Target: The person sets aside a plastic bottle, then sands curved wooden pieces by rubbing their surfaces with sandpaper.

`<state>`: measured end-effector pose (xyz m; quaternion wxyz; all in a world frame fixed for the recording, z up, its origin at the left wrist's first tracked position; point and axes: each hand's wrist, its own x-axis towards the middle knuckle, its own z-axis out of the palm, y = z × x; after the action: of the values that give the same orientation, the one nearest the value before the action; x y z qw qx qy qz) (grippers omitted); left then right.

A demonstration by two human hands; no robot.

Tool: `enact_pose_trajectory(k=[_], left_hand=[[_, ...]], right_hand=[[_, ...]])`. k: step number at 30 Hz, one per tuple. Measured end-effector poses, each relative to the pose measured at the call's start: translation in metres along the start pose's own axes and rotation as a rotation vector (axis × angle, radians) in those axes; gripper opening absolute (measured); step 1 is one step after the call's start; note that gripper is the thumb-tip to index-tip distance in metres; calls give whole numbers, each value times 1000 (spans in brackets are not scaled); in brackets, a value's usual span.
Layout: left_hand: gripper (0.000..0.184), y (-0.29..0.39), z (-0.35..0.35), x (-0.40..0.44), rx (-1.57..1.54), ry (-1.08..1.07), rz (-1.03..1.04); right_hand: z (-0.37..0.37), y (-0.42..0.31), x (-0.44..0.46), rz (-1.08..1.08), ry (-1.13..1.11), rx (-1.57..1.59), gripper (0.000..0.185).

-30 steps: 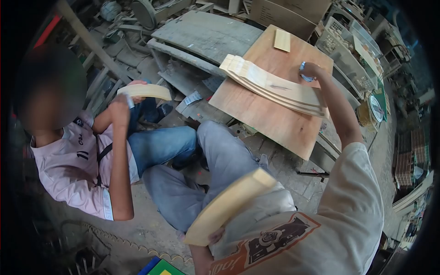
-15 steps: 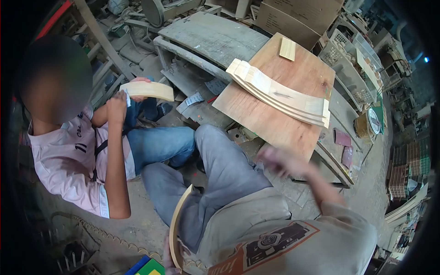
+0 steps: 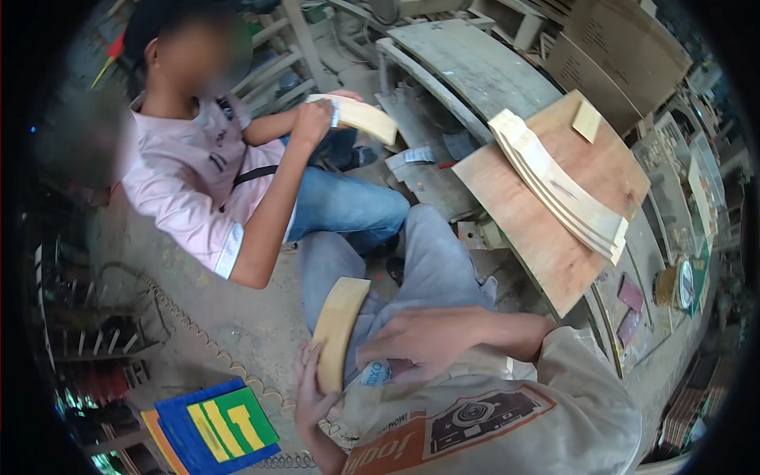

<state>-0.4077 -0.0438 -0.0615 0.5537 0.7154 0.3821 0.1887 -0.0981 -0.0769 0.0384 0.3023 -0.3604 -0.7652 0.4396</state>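
My left hand [image 3: 314, 396] is wrapped around the lower end of a curved pale wooden piece [image 3: 342, 332], which stands over my lap. Close to the wood's right side, my right hand [image 3: 423, 340] is closed on a small blue-and-white printed sheet [image 3: 375, 373]. A stack of similar curved pieces [image 3: 562, 186] lies on a plywood board [image 3: 514, 214], with a small flat wooden piece [image 3: 587, 121] behind it. On the left, a co-worker [image 3: 198, 174] holds another curved piece [image 3: 364, 119] and presses a small sheet against it.
Beyond the board are a grey worktable [image 3: 475, 67] and a large cardboard box [image 3: 609, 59]. At right stand a plastic crate [image 3: 669, 174] and a can [image 3: 673, 285], near dark red sheets [image 3: 629, 309]. A coiled hose [image 3: 198, 328] and a blue-green panel [image 3: 218, 427] lie lower left.
My right hand has come from the board down to my lap, with the printed sheet. The curved piece in my left hand has turned its broad face up. The view has swung left.
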Motion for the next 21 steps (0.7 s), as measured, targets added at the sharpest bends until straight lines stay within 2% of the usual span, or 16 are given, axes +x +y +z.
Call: enact_pose_trajectory(k=[2,3,6,7,9,10,12,13,15,16,18,20,21], left_hand=[[78,-38,14,-1,246,59,-58],[78,-39,19,-1,254,93,-55],[72,-24,33,1,309,151,-51],[72,-24,33,2,311,169,-49],[61,-27,34,3,420,232,-100],[61,-24,33,4,420,242,-104],[48,-10,22,7,627,341,44],[48,0,15,9,628,335,44],[36,31,3,11,111,371,154],[36,51,4,11,101,366,148],[30,97,9,9,-390,442,489],[28,139,14,17,-588,174,825],[31,152,21,20,-782,-6,917]], right_hand=[[-12,-8,19,-22,-171,149,30],[-9,-1,27,-48,-192,138,30],[27,51,50,123,17,55,32],[50,70,52,109,8,50,32],[91,97,52,174,284,224,34],[93,100,52,168,275,225,34],[99,103,46,206,53,214,33],[102,111,45,209,57,218,33],[106,132,40,123,91,364,30],[105,137,39,176,52,401,28],[102,142,40,196,4,397,28],[102,145,42,205,-39,440,29],[101,144,44,213,-47,442,29]])
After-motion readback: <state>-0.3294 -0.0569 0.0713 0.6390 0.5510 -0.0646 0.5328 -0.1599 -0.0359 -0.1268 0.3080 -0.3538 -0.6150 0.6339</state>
